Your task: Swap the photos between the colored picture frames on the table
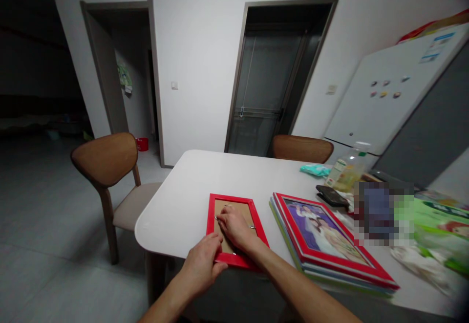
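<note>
Currently, a white table (172, 205) is carrying a stack of picture frames (290, 240), with a red-framed wedding photo (322, 230) facing up on top. Just left of that stack, a smaller red picture frame (260, 225) is lying back side up by the table's near edge, showing its brown backing board (243, 209). The left hand (202, 259) is gripping the frame's near left corner, while the right hand (234, 226) is resting on the board, its fingers bunching narrowly beside a small silver clip (216, 218); whether they are pinching it, I cannot tell
</note>
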`<state>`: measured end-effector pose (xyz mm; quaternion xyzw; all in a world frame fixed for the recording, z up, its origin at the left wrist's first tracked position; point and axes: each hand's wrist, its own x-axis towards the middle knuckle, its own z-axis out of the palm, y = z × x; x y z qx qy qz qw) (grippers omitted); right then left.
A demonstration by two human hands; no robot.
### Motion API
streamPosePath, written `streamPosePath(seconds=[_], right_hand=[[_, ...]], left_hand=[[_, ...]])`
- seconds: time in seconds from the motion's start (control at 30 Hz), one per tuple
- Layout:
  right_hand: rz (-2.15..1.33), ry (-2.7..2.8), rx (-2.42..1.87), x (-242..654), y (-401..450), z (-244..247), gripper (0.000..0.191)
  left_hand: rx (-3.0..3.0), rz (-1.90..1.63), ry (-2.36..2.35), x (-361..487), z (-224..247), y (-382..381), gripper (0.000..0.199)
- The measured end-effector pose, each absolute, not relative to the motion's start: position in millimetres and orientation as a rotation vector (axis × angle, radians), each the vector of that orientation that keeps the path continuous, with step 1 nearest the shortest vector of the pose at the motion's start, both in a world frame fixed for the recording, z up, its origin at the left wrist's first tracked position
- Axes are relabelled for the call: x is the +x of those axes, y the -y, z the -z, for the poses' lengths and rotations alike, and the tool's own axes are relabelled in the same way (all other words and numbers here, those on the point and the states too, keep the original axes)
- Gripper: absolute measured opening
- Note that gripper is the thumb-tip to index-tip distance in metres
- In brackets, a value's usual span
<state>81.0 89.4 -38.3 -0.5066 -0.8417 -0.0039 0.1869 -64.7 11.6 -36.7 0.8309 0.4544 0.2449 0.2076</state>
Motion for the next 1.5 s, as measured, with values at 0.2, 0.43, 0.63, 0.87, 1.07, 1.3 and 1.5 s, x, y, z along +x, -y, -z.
streamPosePath(seconds=[0.2, 0.43, 0.63, 0.87, 1.07, 1.3, 1.5], right_hand=[[0.039, 2.444, -1.362, 80, -89, 43, 0.023], [-0.221, 2.161, -1.522, 96, -99, 34, 0.024], [-0.288, 1.979, -1.733, 105, -125, 40, 0.02], [-0.472, 1.788, -1.937, 101, -145, 45, 0.027], [-0.541, 1.664, -1.897, 104, -146, 41, 0.028], [-0.527, 1.606, -1.699, 122, -123, 26, 0.026], [-0.679, 1.224, -1.432, 156, -66, 13, 0.034]], left_hand=[[2.337, -0.677, -1.244, -65, 36, -12, 0.049], [2.319, -0.654, -1.276, -65, 30, -5, 0.042], [2.29, -0.648, -1.322, -65, 29, 0, 0.048], [2.317, -0.588, -1.349, -63, 31, 7, 0.051], [2.325, -0.54, -1.371, -64, 23, 9, 0.052], [2.486, -0.444, -1.282, -29, 32, 5, 0.054], [2.443, -0.574, -1.272, -35, 37, -3, 0.054]])
